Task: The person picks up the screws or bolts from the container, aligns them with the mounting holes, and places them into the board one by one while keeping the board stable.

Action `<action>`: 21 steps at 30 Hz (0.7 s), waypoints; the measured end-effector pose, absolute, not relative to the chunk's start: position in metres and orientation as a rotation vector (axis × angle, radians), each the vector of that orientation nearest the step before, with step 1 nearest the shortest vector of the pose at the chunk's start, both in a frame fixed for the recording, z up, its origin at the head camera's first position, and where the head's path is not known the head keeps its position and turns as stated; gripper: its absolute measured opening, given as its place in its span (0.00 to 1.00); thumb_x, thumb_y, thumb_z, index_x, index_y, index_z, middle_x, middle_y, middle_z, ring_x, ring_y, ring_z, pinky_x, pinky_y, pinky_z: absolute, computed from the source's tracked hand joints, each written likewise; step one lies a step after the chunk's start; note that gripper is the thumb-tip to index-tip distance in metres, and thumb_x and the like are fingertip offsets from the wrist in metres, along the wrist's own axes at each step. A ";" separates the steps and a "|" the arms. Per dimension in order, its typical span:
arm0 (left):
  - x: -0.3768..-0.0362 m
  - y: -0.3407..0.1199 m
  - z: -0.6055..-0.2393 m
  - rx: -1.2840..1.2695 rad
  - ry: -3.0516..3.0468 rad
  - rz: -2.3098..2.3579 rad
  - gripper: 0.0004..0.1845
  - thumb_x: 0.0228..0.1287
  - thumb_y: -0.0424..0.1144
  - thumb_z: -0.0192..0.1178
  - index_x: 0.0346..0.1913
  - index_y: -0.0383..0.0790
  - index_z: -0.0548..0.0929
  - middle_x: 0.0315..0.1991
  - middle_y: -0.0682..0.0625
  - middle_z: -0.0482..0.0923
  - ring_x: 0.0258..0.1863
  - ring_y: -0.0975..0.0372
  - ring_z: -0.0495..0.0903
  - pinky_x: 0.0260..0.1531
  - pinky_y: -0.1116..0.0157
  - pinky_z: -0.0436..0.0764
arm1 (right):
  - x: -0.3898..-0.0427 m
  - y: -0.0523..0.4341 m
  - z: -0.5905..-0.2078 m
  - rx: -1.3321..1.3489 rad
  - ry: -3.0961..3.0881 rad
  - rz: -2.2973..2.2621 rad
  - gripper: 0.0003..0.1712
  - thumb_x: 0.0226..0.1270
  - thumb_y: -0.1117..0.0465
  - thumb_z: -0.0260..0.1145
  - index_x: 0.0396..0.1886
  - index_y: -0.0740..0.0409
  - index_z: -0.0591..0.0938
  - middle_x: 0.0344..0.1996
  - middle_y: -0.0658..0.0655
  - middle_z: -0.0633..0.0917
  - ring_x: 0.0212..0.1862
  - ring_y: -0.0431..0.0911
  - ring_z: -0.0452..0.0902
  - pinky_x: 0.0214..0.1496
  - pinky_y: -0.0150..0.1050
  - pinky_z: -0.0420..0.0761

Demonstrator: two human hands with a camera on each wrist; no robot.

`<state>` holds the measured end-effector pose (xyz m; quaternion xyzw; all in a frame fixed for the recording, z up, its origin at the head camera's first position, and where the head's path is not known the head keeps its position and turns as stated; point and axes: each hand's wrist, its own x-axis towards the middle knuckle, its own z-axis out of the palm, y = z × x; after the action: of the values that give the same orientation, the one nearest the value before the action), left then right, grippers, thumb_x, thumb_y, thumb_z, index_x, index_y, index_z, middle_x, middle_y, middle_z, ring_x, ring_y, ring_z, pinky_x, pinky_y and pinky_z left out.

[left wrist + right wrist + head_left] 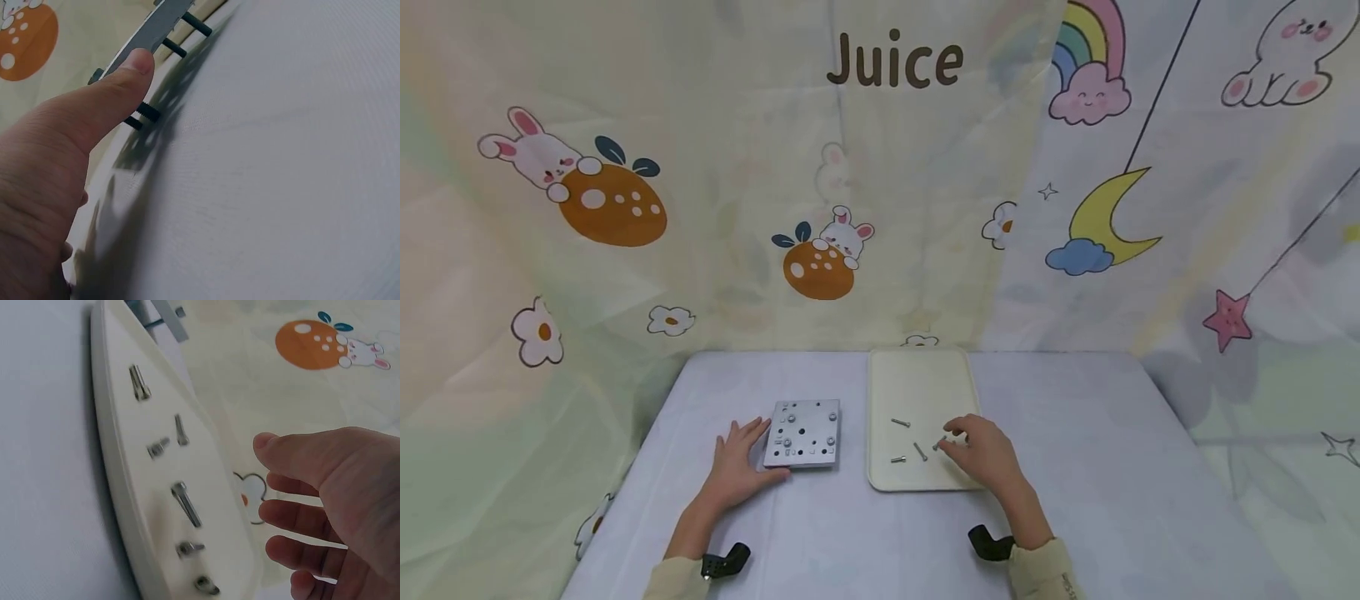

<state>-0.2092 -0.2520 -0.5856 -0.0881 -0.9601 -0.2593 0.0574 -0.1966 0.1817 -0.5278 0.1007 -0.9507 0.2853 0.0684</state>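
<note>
A silver metal plate with holes and several bolts sits left of the middle. In the left wrist view, dark bolt shanks stick out beneath the plate. My left hand lies at its near left corner, fingers spread along the left side, and the thumb touches the front edge. Over the right part of a cream tray hovers my right hand, thumb and fingers apart with nothing between them. Several loose screws lie in the tray, among them a long screw and a short screw.
White cloth covers the table. Behind it hangs a printed curtain with cartoon rabbits and fruit. Black wrist devices sit on the left wrist and the right wrist.
</note>
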 end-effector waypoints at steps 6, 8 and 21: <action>-0.212 -0.252 -0.585 -0.279 -2.840 -0.874 0.58 0.38 0.69 0.72 0.70 0.37 0.67 0.69 0.36 0.62 0.71 0.33 0.45 0.65 0.31 0.38 | -0.201 0.160 -0.533 0.321 -2.853 0.865 0.12 0.55 0.54 0.76 0.37 0.55 0.88 0.31 0.48 0.85 0.32 0.43 0.79 0.30 0.38 0.80; -0.211 -0.250 -0.586 -0.277 -2.840 -0.893 0.58 0.39 0.70 0.72 0.70 0.37 0.67 0.69 0.35 0.62 0.70 0.33 0.46 0.65 0.31 0.38 | -0.200 0.156 -0.538 0.272 -2.873 0.865 0.12 0.53 0.54 0.76 0.36 0.54 0.89 0.30 0.46 0.84 0.32 0.42 0.79 0.29 0.38 0.79; -0.208 -0.242 -0.589 -0.269 -2.809 -0.939 0.58 0.39 0.67 0.73 0.70 0.36 0.67 0.68 0.35 0.64 0.71 0.35 0.47 0.66 0.33 0.38 | -0.188 0.145 -0.558 0.058 -2.862 0.859 0.08 0.51 0.52 0.76 0.30 0.49 0.89 0.26 0.44 0.83 0.30 0.40 0.79 0.26 0.38 0.80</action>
<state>-0.2081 -0.2422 -0.5887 -0.0901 -0.9413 -0.3145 0.0836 -0.1881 0.1452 -0.5579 0.0195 -0.9548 0.2866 0.0762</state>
